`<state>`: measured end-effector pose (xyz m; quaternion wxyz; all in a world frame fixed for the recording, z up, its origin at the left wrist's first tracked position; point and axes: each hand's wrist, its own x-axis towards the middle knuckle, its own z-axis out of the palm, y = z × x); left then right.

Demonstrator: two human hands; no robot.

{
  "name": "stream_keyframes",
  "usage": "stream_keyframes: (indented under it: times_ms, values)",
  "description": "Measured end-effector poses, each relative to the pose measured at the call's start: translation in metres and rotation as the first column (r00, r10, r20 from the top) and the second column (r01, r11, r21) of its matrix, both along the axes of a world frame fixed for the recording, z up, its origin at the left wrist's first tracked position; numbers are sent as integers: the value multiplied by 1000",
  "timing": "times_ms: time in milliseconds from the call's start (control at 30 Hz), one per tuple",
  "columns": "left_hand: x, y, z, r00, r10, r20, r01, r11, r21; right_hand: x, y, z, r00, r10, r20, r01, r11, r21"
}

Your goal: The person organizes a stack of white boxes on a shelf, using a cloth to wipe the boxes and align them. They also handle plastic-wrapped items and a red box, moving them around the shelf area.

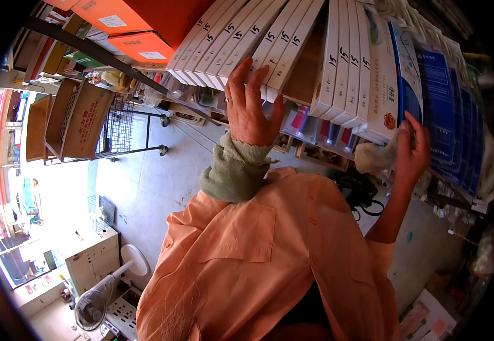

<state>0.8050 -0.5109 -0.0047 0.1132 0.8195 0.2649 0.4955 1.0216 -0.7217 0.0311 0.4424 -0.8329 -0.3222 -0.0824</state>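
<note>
A row of thin white boxes (pixel 230 42) with handwritten marks stands on a wooden shelf (pixel 304 76), split by a gap from a second group of white boxes (pixel 345 72). My left hand (pixel 251 102), with a ring and a green knitted cuff, has its fingers spread against the lower ends of the left group. At the right, my right hand (pixel 415 143) has a pale cloth (pixel 370 157) by its thumb and fingers; whether it grips this is unclear. Its fingertips reach the lower edge of a blue and white box (pixel 405 72), beside several blue packages (pixel 443 106).
Orange boxes (pixel 140 47) sit left of the white ones. Clear plastic packs (pixel 315 128) and a wooden tray (pixel 321 157) lie beneath the shelf. Farther off are a wheeled rack (pixel 149 128) with cardboard boxes (pixel 87 121), a white cabinet (pixel 91 260) and a fan (pixel 90 309).
</note>
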Motion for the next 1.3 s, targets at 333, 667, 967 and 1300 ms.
stream_keyframes:
  times_ms: [333,667,967,1300]
  values:
    - [7,16,25,971,-148,-189,194,947,255,5,-1,-4,999,10,48,-10,1000,3]
    - [13,37,13,969,-146,-201,214,902,375,5,-2,-4,998,-1,69,1,1000,-6]
    - [7,47,11,975,-132,-179,192,907,376,6,-3,-5,998,3,64,-2,1000,-15]
    - [7,23,24,966,-165,-200,217,938,272,2,-1,-1,998,-8,67,6,1000,18]
